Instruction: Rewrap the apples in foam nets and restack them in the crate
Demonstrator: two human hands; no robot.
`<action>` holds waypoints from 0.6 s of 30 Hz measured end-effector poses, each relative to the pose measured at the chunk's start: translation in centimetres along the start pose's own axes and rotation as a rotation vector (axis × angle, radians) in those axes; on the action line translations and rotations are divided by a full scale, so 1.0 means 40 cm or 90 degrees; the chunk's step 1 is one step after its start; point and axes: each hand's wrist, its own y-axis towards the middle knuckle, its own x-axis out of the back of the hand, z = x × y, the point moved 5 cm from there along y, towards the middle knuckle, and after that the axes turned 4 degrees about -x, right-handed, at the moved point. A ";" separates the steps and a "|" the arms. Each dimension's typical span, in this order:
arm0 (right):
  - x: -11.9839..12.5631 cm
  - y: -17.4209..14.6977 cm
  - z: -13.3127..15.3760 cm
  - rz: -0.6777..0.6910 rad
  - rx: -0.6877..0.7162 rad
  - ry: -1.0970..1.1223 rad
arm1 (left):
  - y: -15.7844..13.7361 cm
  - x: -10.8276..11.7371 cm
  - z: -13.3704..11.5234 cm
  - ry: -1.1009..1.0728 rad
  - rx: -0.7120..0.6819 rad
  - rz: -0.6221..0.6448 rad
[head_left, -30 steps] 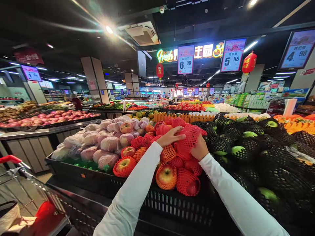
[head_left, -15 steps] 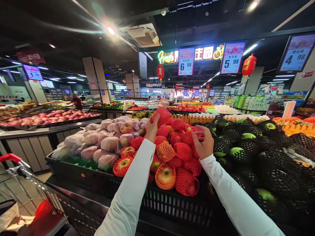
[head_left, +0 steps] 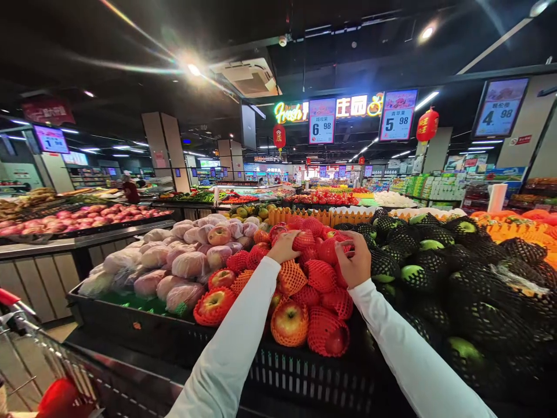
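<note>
Red and orange foam-netted apples (head_left: 322, 276) fill the right part of a black slotted crate (head_left: 300, 374). Over the upper part of this pile, my left hand (head_left: 284, 247) is closed on a red-netted apple (head_left: 304, 240), its fingertips partly hidden. To the right is my right hand (head_left: 355, 259), with fingers curved and apart, thumb and fingertips at the side of another red apple (head_left: 328, 251). An apple in orange netting (head_left: 290, 323) lies at the crate's front.
Wrapped pale pink apples (head_left: 189, 264) lie left of the red ones. Green fruit in black netting (head_left: 435, 273) is heaped on the right. A shopping cart (head_left: 47, 348) stands at lower left. Price screens (head_left: 322, 121) hang overhead.
My left hand has come down from above the pile with the red-netted apple, onto the other apples. My right hand has shifted slightly left. The view has turned a little.
</note>
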 end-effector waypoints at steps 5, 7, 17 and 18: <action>-0.004 -0.004 0.006 0.013 0.001 0.001 | -0.001 -0.014 0.006 0.032 0.010 0.025; -0.005 -0.005 0.006 0.017 -0.004 0.002 | -0.003 -0.014 0.008 0.042 0.017 0.010; 0.001 0.012 -0.048 0.004 0.001 -0.039 | -0.041 0.155 -0.107 0.123 0.032 -0.264; 0.001 0.014 -0.060 -0.001 -0.006 -0.042 | -0.069 0.184 -0.131 0.140 0.034 -0.258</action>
